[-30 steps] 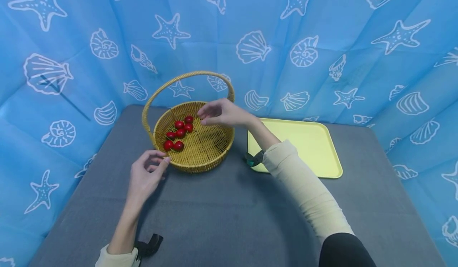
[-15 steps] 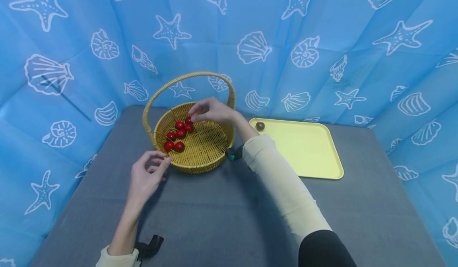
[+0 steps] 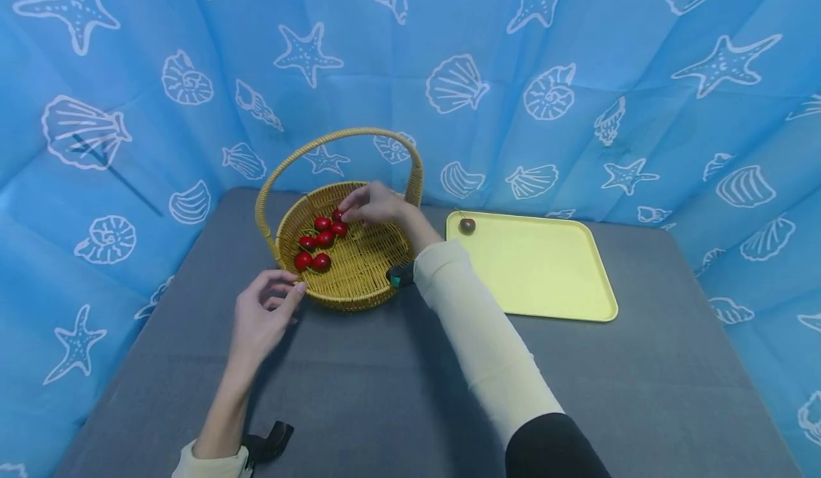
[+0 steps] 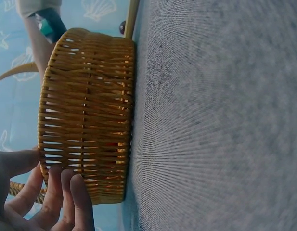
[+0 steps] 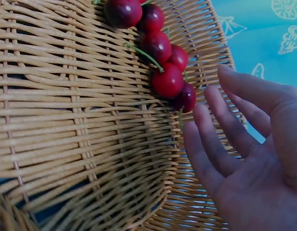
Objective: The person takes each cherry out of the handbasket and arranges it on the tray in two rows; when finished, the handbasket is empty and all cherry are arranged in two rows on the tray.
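A round wicker basket (image 3: 359,294) with a tall arched handle holds several red cherries (image 3: 324,239) with green stems, grouped along its left side. My left hand (image 3: 261,319) pinches the basket's near-left rim between thumb and fingers; the left wrist view shows the fingertips against the woven wall. Inside the basket, my right hand (image 3: 378,204) reaches to the farthest cherry (image 5: 185,97). In the right wrist view its slightly bent, parted fingers are right beside that cherry, not closed round it. One dark cherry (image 3: 467,226) lies on the yellow tray (image 3: 539,271), at its far-left corner.
The grey cloth-covered table (image 3: 359,378) carries the basket at left and the tray at right. A blue curtain (image 3: 410,50) with white shells and starfish hangs behind and along both sides. The basket handle (image 3: 340,134) arches over behind the right hand.
My right hand has moved left and slightly down to the farthest cherry. The right forearm has swung left, uncovering the tray's cherry. My left hand has stayed on the rim.
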A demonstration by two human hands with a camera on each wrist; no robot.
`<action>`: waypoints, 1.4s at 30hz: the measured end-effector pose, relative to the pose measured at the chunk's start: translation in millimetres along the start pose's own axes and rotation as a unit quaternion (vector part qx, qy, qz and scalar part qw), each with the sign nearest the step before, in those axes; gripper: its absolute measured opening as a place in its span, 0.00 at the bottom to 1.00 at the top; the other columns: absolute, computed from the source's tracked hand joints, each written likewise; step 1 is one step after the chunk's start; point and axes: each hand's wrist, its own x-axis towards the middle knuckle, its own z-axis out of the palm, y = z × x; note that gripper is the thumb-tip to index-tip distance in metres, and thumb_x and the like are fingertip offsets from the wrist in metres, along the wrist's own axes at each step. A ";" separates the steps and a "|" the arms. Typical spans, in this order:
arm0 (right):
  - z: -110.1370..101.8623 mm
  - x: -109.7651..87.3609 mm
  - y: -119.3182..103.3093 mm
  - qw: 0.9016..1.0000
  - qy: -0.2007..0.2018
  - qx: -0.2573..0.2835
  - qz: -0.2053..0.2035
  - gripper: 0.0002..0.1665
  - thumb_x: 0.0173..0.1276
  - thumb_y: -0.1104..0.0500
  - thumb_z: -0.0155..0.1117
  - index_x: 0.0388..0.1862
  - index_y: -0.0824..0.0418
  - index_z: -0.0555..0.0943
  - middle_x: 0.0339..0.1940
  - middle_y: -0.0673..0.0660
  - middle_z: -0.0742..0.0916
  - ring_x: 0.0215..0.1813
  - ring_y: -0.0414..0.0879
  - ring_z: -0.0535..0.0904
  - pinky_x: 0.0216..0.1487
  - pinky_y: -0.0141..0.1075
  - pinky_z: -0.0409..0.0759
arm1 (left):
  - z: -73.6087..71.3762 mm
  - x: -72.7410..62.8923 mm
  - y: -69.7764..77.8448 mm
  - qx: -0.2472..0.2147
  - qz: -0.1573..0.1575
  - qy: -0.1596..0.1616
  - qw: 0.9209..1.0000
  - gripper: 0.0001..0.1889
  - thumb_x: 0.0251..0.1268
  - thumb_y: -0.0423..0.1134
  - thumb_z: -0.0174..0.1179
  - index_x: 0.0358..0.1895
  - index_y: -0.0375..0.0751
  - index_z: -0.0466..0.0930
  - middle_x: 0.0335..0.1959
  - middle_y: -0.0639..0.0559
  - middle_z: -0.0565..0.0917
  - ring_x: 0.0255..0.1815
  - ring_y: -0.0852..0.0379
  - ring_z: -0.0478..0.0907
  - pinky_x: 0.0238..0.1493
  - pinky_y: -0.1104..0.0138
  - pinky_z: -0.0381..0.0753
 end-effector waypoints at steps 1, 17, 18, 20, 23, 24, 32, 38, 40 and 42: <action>1.1 0.3 0.2 1.000 -0.001 -0.005 0.006 0.18 0.81 0.60 0.68 0.64 0.66 0.85 0.60 0.64 0.91 0.66 0.62 0.84 0.66 0.59 0.86 | -0.1 -0.3 0.0 0.001 0.000 0.000 1.000 0.17 0.79 0.45 0.67 0.59 0.36 0.82 0.46 0.37 0.87 0.31 0.50 0.89 0.31 0.61 0.93; 14.7 2.1 6.1 0.996 -0.070 -0.003 0.057 0.26 0.81 0.64 0.65 0.75 0.60 0.79 0.75 0.64 0.83 0.75 0.57 0.80 0.68 0.51 0.88 | -1.1 -1.2 0.4 0.008 -0.013 -0.008 1.000 0.18 0.80 0.47 0.66 0.60 0.38 0.81 0.49 0.37 0.87 0.34 0.52 0.89 0.33 0.62 0.94; 15.3 2.1 6.3 0.995 -0.078 0.003 0.061 0.27 0.81 0.64 0.65 0.77 0.59 0.78 0.76 0.65 0.81 0.76 0.57 0.80 0.68 0.50 0.88 | -1.1 -1.3 0.4 0.007 -0.014 -0.008 1.000 0.18 0.80 0.47 0.66 0.60 0.38 0.81 0.49 0.37 0.87 0.34 0.51 0.89 0.33 0.62 0.94; 16.2 2.4 6.4 0.993 -0.094 0.012 0.068 0.29 0.81 0.65 0.64 0.79 0.58 0.76 0.78 0.65 0.79 0.76 0.57 0.80 0.70 0.48 0.88 | -1.0 -1.2 0.9 0.008 -0.015 -0.007 1.000 0.18 0.80 0.47 0.66 0.60 0.38 0.81 0.49 0.37 0.87 0.34 0.51 0.89 0.33 0.62 0.94; 17.1 2.3 5.9 0.992 -0.109 0.000 0.063 0.29 0.81 0.65 0.64 0.78 0.58 0.77 0.78 0.64 0.80 0.75 0.57 0.81 0.72 0.47 0.87 | -0.5 -0.9 1.9 0.010 -0.016 -0.003 1.000 0.18 0.80 0.48 0.66 0.60 0.39 0.81 0.49 0.37 0.87 0.34 0.51 0.89 0.32 0.63 0.94; 17.3 2.1 5.6 0.992 -0.111 -0.010 0.060 0.29 0.81 0.65 0.64 0.78 0.58 0.77 0.78 0.63 0.80 0.75 0.56 0.80 0.73 0.47 0.86 | -0.4 -0.7 2.2 0.010 -0.017 -0.002 1.000 0.18 0.80 0.48 0.66 0.59 0.39 0.81 0.49 0.37 0.87 0.34 0.51 0.89 0.32 0.63 0.93; 16.2 -0.8 2.2 0.994 -0.089 -0.040 0.041 0.23 0.79 0.63 0.67 0.70 0.59 0.84 0.71 0.58 0.86 0.65 0.50 0.84 0.70 0.44 0.86 | -0.2 -0.4 1.9 0.009 -0.012 -0.002 1.000 0.17 0.80 0.47 0.67 0.59 0.39 0.81 0.47 0.36 0.88 0.33 0.52 0.89 0.33 0.61 0.93; 8.3 -2.8 -2.2 0.996 -0.083 0.022 0.017 0.21 0.81 0.65 0.64 0.70 0.64 0.83 0.67 0.63 0.87 0.57 0.53 0.91 0.68 0.51 0.89 | -0.5 -0.7 2.6 0.008 -0.010 -0.004 1.000 0.17 0.80 0.47 0.67 0.59 0.39 0.81 0.48 0.36 0.88 0.33 0.52 0.89 0.33 0.62 0.93; 4.1 -4.4 -3.6 0.996 -0.082 0.041 0.013 0.21 0.81 0.66 0.65 0.70 0.66 0.82 0.68 0.65 0.87 0.60 0.57 0.91 0.70 0.53 0.88 | -0.5 -0.9 2.8 0.009 -0.012 -0.003 1.000 0.17 0.79 0.47 0.67 0.59 0.39 0.81 0.48 0.36 0.88 0.33 0.52 0.89 0.33 0.62 0.93; -1.5 -6.6 -5.5 0.995 -0.084 0.058 0.011 0.23 0.80 0.66 0.66 0.71 0.67 0.81 0.69 0.67 0.85 0.63 0.62 0.89 0.70 0.52 0.88 | -0.4 -1.1 3.0 0.010 -0.014 -0.002 1.000 0.17 0.79 0.47 0.67 0.59 0.39 0.82 0.48 0.36 0.88 0.33 0.52 0.89 0.33 0.62 0.93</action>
